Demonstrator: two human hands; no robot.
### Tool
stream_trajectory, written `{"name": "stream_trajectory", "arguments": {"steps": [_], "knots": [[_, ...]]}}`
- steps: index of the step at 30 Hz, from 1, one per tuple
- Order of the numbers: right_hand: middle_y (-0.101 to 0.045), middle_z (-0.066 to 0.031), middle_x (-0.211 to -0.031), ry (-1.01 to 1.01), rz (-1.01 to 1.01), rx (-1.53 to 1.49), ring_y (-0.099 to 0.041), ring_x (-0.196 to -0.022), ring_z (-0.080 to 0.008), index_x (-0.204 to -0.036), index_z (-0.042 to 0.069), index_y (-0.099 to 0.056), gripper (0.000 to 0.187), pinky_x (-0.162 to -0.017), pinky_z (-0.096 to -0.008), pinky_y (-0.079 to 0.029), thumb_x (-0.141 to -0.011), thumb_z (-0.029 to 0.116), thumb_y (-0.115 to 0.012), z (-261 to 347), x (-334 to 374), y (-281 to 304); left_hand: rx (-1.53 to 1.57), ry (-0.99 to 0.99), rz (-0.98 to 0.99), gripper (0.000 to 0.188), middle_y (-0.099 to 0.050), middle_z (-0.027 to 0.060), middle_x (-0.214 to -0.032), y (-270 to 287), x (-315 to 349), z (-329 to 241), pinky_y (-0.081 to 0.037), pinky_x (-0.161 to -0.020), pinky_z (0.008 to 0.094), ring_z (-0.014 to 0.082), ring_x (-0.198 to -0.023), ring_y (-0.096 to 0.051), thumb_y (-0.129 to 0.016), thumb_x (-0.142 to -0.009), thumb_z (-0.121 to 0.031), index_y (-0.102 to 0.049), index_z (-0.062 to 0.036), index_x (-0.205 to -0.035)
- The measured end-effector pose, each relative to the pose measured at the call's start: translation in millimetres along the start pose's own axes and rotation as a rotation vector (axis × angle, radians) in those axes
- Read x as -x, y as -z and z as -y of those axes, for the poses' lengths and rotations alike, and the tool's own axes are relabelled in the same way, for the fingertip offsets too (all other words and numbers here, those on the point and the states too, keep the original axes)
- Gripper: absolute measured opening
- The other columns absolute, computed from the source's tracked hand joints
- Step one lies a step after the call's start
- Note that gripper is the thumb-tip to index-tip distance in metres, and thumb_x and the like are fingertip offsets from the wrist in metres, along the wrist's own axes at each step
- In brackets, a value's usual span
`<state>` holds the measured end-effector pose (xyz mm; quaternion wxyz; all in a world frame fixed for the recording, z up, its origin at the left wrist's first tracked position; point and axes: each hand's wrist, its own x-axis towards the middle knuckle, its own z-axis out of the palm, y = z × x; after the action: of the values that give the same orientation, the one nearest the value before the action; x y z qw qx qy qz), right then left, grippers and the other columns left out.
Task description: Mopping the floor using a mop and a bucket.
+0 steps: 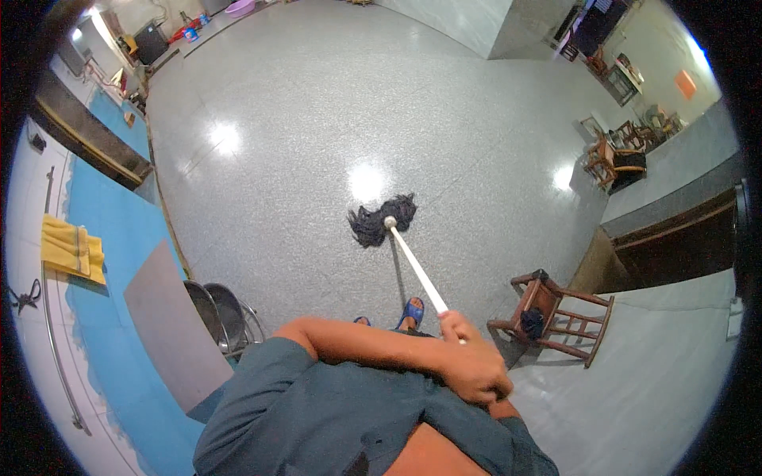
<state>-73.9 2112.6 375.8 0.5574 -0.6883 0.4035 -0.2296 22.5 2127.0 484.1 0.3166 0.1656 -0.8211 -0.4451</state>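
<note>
My left hand is closed round the upper part of a mop's white handle, with the left forearm reaching across my body to the right. The handle slants away from me to a dark, stringy mop head, which lies spread on the grey floor. A bit of my right arm shows just below the left hand. My right hand is mostly hidden there, and its fingers cannot be made out. A foot in a blue sandal stands near the handle.
A small wooden chair with a dark cloth stands at right. Metal basins lean by a board at left. A yellow towel hangs on a rail. Further chairs are at far right, a purple basin far back.
</note>
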Motion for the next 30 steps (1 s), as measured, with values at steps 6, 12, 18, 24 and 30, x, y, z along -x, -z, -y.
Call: {"name": "stream_trajectory", "arguments": {"steps": [6, 12, 18, 24, 30], "knots": [[-0.059, -0.0180, -0.096, 0.250, 0.223, 0.170, -0.056, -0.095, -0.0316, -0.078, -0.002, -0.058, 0.020, -0.090, -0.0360, -0.042, -0.087, 0.015, -0.051, -30, -128, -51, -0.508, 0.376, -0.518, 0.018, -0.062, 0.0143, -0.074, 13, 76, 96, -0.043, -0.075, 0.0424, 0.0327, -0.079, -0.059, -0.062, -0.069, -0.019, -0.065, -0.0087, -0.084], [-0.055, -0.0125, -0.090, 0.765, 0.369, 0.110, -0.052, -0.095, -0.0301, -0.074, 0.002, -0.053, 0.013, -0.085, -0.0383, -0.041, -0.076, 0.010, -0.064, -87, -240, -112, -0.427, 0.595, -0.927, 0.012, -0.060, 0.0129, -0.079, 53, 148, 156, -0.045, -0.073, 0.0382, 0.0300, -0.079, -0.058, -0.057, -0.066, -0.008, -0.063, -0.0046, -0.077], [-0.050, -0.0112, -0.074, 0.899, 0.227, 0.009, -0.050, -0.077, -0.0281, -0.068, 0.003, -0.048, 0.021, -0.072, -0.0347, -0.042, -0.066, 0.006, -0.069, -77, -192, -95, -0.583, 0.661, -0.793, 0.012, -0.062, 0.0134, -0.079, 25, 124, 154, -0.045, -0.073, 0.0407, 0.0308, -0.082, -0.059, -0.064, -0.069, -0.016, -0.065, -0.0076, -0.078], [-0.059, -0.0123, -0.072, 0.506, 0.065, -0.056, -0.060, -0.080, -0.0234, -0.066, 0.000, -0.056, 0.016, -0.076, -0.0322, -0.046, -0.062, -0.006, -0.069, -28, -114, 22, -0.308, 0.325, -0.435, 0.025, -0.061, 0.0166, -0.073, 28, -9, 77, -0.047, -0.060, 0.0449, 0.0342, -0.068, -0.060, -0.063, -0.076, -0.028, -0.063, -0.0115, -0.094], [-0.063, -0.0079, -0.073, 0.692, 0.638, 0.151, -0.062, -0.079, -0.0266, -0.060, 0.002, -0.055, 0.019, -0.068, -0.0364, -0.049, -0.070, 0.016, -0.062, -12, -88, 106, 0.047, -0.120, -0.102, 0.019, -0.059, 0.0141, -0.064, 43, -76, 15, -0.043, -0.050, 0.0444, 0.0354, -0.057, -0.057, -0.059, -0.083, -0.026, -0.057, -0.0073, -0.082]]}}
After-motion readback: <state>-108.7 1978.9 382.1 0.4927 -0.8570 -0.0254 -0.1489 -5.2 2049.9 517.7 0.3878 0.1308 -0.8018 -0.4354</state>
